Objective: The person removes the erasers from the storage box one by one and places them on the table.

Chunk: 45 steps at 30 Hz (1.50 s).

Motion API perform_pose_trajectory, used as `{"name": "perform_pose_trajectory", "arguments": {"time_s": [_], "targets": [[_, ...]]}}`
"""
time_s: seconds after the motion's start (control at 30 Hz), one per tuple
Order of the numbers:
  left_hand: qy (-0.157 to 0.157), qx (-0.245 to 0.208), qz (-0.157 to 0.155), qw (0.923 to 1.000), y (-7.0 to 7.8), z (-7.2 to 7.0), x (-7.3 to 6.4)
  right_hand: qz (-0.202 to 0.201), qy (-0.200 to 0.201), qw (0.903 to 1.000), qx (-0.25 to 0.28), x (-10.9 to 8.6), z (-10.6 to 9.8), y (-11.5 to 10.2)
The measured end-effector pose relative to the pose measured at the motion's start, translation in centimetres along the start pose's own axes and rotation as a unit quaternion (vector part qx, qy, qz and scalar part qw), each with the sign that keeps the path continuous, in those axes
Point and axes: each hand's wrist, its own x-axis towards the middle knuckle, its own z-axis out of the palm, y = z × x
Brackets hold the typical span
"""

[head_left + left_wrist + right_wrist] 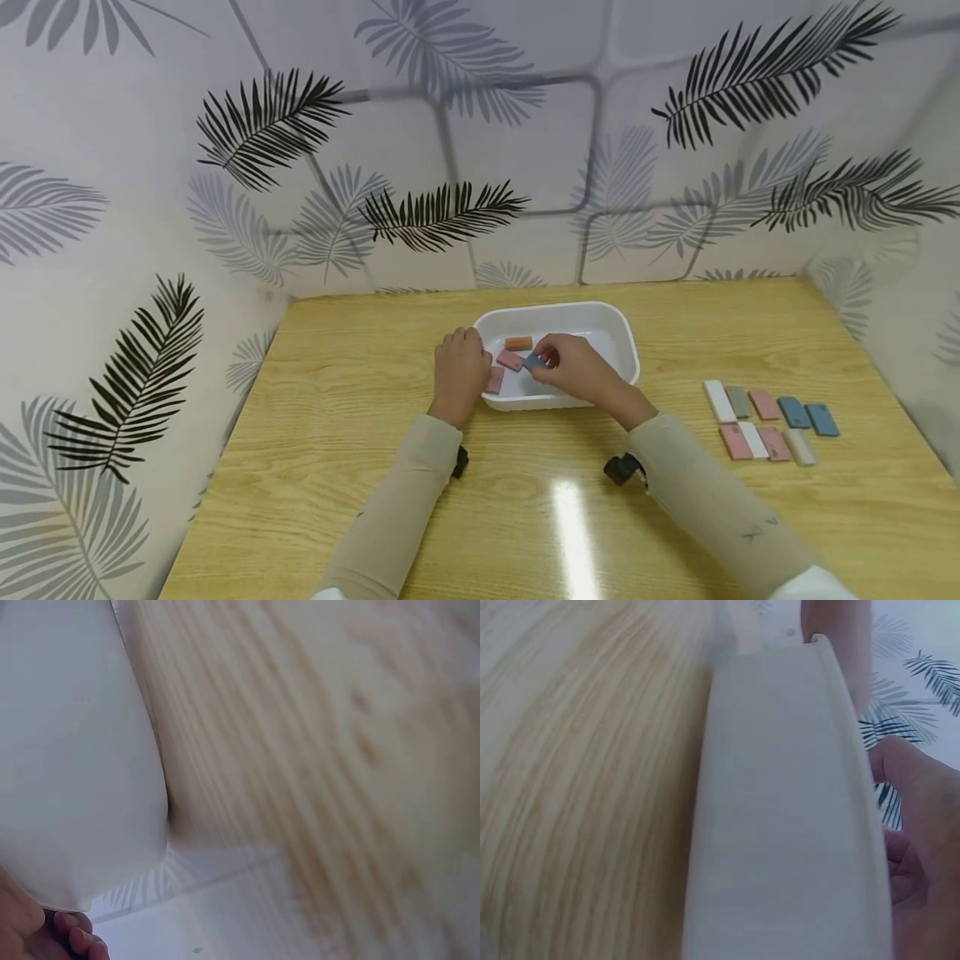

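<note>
A white plastic tub (634,354) stands on the table. My left hand (460,375) grips its left rim; the left wrist view shows curled fingers (79,935) at the tub's edge. Inside the tub, my right hand (581,368) pinches a small blue rectangular block (533,362) between thumb and fingers. Just left of that block lies a pink block (509,360), with another pink block (494,380) close by my left hand. An orange block (518,343) lies farther back. In the right wrist view the tub's wall (787,802) hides part of my right hand (922,847).
Two rows of similar flat blocks lie on the wooden table (337,433) to the right, among them a white block (720,402), a greenish block (738,402), a blue block (822,420) and a beige block (801,447). Leaf-patterned wall covering (510,167) rises behind the table.
</note>
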Motion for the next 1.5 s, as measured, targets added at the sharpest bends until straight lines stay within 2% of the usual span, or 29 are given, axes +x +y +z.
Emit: {"name": "perform_pose_trajectory", "arguments": {"time_s": [0.23, 0.4, 0.67, 0.87, 1.07, 1.3, 1.5], "targets": [[-0.008, -0.018, -0.003, 0.9998, 0.3, 0.2, -0.1, -0.014, 0.034, 0.9991, 0.021, -2.4, -1.9, -0.5], [-0.002, -0.012, 0.007, 0.9999, 0.5, 0.3, 0.0, -0.018, 0.034, 0.9989, 0.027, -4.8, -3.7, -0.1], [-0.006, -0.009, 0.009, 0.9999, 0.4, 0.1, 0.2, -0.018, 0.014, 0.9995, 0.021, -7.8, -5.9, 2.0], [-0.005, -0.011, 0.008, 0.9999, 0.3, -0.1, 0.1, -0.016, 0.024, 0.9994, 0.018, -9.6, -6.9, 3.5], [-0.007, -0.017, 0.009, 0.9998, 0.5, -0.2, 0.1, -0.007, 0.050, 0.9987, 0.009, -11.4, -7.6, 4.8], [-0.011, -0.021, 0.011, 0.9997, 0.7, -0.1, 0.2, 0.038, 0.085, 0.9955, -0.018, -14.4, -8.7, 6.6], [-0.001, -0.037, 0.004, 0.9993, 0.5, 0.0, 0.0, 0.097, 0.088, 0.9909, -0.030, -17.1, -10.8, 7.7]]}}
